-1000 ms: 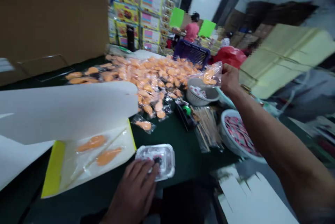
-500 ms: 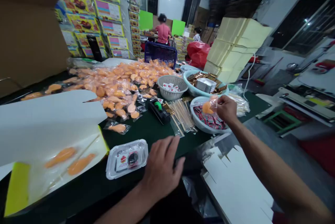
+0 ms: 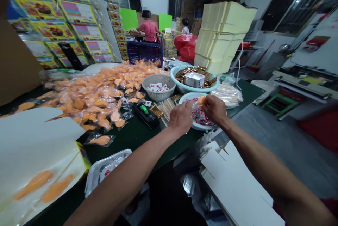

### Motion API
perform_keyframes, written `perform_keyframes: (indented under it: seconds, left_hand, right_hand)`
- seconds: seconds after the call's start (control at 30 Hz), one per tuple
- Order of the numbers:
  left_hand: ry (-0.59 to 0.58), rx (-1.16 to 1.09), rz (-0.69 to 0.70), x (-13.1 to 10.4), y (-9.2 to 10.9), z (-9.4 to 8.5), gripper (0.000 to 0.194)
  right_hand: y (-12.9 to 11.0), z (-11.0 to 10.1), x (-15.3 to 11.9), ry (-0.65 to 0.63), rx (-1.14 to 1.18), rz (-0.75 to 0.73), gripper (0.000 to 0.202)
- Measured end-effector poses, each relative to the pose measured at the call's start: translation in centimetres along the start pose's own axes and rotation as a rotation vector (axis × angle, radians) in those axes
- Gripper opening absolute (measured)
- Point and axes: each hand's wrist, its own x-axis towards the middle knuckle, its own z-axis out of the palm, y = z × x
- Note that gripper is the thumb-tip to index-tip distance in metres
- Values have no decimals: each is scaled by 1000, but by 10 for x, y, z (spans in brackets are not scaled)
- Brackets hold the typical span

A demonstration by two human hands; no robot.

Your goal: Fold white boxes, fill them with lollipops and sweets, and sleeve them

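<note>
My right hand [image 3: 215, 109] pinches a small orange piece in clear plastic wrap [image 3: 201, 99], held above a pale blue bowl [image 3: 186, 98] of small red and dark sachets [image 3: 202, 117]. From the other side, my left hand [image 3: 182, 117] has its fingers closed on the edge of the same wrap. Most of the piece is hidden by the fingers. Under my left forearm lies a clear plastic tray [image 3: 92, 180] with a printed packet inside, partly covered. Left of it, an open white carton [image 3: 34, 130] contains two orange spoon-shaped pieces [image 3: 56, 189] and a thin stick.
A large heap of wrapped orange pieces [image 3: 105, 85] covers the table's left. A tape dispenser [image 3: 146, 115], wrapped sticks [image 3: 166, 108], a grey basket [image 3: 158, 95] and a bowl of brown packets [image 3: 175, 81] stand beyond my hands. White cardboard sheets [image 3: 237, 180] lie lower right.
My left hand has moved from beside the clear tray up and right to meet my right hand, closing on the wrap. The view has shifted right.
</note>
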Motion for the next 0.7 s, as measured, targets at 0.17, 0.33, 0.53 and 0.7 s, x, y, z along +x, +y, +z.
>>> perform_keyframes:
  seconds: [0.17,0.33,0.53,0.7]
  left_hand:
    - [-44,-191,-131,-10,-5,-9,34]
    - [-4,-446,-341,-29,-5,-26,22]
    - [-22,-1039,-603,-69,-1,-38,36]
    - [-136,-1294,-726,-111,5,-22,46]
  right_hand:
    - [7,18,3,-25,-31,-1,8]
    - [20,15,4,-16,-37,40,10]
    - [60,25,-14,-119,135,235,21]
    - [85,48,-20,-376,164,279,36]
